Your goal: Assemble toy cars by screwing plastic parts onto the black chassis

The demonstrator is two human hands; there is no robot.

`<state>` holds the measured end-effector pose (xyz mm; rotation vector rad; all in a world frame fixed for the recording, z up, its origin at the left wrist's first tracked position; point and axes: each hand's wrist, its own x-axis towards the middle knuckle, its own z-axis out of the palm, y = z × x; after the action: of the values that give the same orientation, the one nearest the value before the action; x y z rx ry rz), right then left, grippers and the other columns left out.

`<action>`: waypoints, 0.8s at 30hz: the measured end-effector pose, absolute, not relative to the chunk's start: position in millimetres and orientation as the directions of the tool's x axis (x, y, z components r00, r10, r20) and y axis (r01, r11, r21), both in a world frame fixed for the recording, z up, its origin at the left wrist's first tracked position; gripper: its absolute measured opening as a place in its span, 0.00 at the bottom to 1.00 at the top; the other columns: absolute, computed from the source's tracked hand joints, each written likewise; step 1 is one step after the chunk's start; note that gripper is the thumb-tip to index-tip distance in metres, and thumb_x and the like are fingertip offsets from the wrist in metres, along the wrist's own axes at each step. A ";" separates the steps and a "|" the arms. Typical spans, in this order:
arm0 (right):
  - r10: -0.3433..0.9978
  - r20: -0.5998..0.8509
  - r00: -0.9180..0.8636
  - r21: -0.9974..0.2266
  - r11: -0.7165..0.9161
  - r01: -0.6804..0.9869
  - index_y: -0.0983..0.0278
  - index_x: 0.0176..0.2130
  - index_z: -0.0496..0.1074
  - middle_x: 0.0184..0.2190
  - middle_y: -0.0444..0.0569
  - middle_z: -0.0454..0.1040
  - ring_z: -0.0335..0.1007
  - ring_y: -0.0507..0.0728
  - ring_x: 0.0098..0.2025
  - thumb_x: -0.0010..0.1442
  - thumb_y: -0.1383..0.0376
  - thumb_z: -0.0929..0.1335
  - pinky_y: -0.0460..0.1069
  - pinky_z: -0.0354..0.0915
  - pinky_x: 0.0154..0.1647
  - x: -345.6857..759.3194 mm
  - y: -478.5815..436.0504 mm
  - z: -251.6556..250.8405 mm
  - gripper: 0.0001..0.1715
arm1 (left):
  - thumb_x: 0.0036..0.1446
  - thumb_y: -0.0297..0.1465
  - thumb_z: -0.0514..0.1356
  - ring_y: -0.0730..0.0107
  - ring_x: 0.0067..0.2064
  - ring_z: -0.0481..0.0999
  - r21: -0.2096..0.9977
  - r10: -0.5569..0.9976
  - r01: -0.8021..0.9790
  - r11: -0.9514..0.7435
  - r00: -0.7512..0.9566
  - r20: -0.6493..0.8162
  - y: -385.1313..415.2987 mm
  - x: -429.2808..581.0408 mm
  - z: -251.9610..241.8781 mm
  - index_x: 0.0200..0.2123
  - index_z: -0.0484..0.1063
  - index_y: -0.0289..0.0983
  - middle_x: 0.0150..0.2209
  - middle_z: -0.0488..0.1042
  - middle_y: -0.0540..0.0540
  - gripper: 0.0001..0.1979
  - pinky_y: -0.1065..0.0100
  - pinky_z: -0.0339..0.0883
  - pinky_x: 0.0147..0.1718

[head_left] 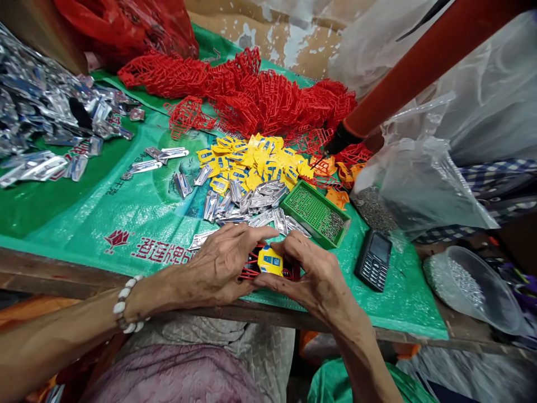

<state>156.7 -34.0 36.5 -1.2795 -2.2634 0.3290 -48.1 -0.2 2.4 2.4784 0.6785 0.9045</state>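
Note:
Both of my hands close round a small toy vehicle body [271, 261] at the table's front edge. It has a yellow top piece with blue markings over a red frame. From the left, my left hand [218, 260] grips it with thumb and fingers. On the other side, my right hand [308, 266] pinches it, fingertips near the yellow piece. The toy's underside is hidden by my hands. Just beyond lie silver toy panels [264, 197], a heap of yellow toy pieces [251, 159], and a green plastic tray [315, 215] holding small screws.
Red plastic frames [268, 101] pile up at the back. More silver parts [46, 112] lie far left. A red-orange power screwdriver [403, 67] hangs from upper right. A keypad phone [375, 260], a bag of screws [377, 207] and a clear tub [470, 291] stand right.

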 end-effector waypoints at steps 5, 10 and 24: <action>0.867 0.278 -0.413 -0.494 0.497 0.713 0.62 0.29 0.62 0.25 0.41 0.62 0.57 0.48 0.25 0.64 0.48 0.67 0.45 0.53 0.24 159.5 -33.3 34.1 0.23 | 0.66 0.30 0.58 0.57 0.46 0.72 0.505 0.498 0.249 -0.826 0.742 0.449 1.3 -50.5 3.1 0.50 0.67 0.39 0.45 0.73 0.41 0.10 0.57 0.67 0.45; 0.897 0.264 -0.354 -0.614 0.439 0.656 0.63 0.31 0.65 0.28 0.42 0.66 0.62 0.49 0.29 0.60 0.53 0.72 0.45 0.56 0.26 163.8 -39.9 28.5 0.20 | 0.64 0.28 0.59 0.53 0.46 0.72 0.415 0.440 0.246 -0.876 0.762 0.476 3.4 -52.1 3.4 0.50 0.72 0.39 0.46 0.74 0.38 0.11 0.54 0.68 0.43; 0.918 0.208 -0.337 -0.775 0.365 0.516 0.64 0.42 0.78 0.30 0.45 0.70 0.66 0.51 0.31 0.58 0.60 0.74 0.46 0.63 0.30 168.8 -36.4 26.2 0.13 | 0.65 0.29 0.61 0.52 0.50 0.72 0.345 0.388 0.238 -0.908 0.787 0.479 5.9 -56.2 4.1 0.52 0.71 0.37 0.49 0.74 0.36 0.13 0.53 0.69 0.46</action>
<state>168.8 -36.4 26.2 -1.2384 -1.9844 0.8021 -56.2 5.9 4.1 2.7117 0.4845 0.8116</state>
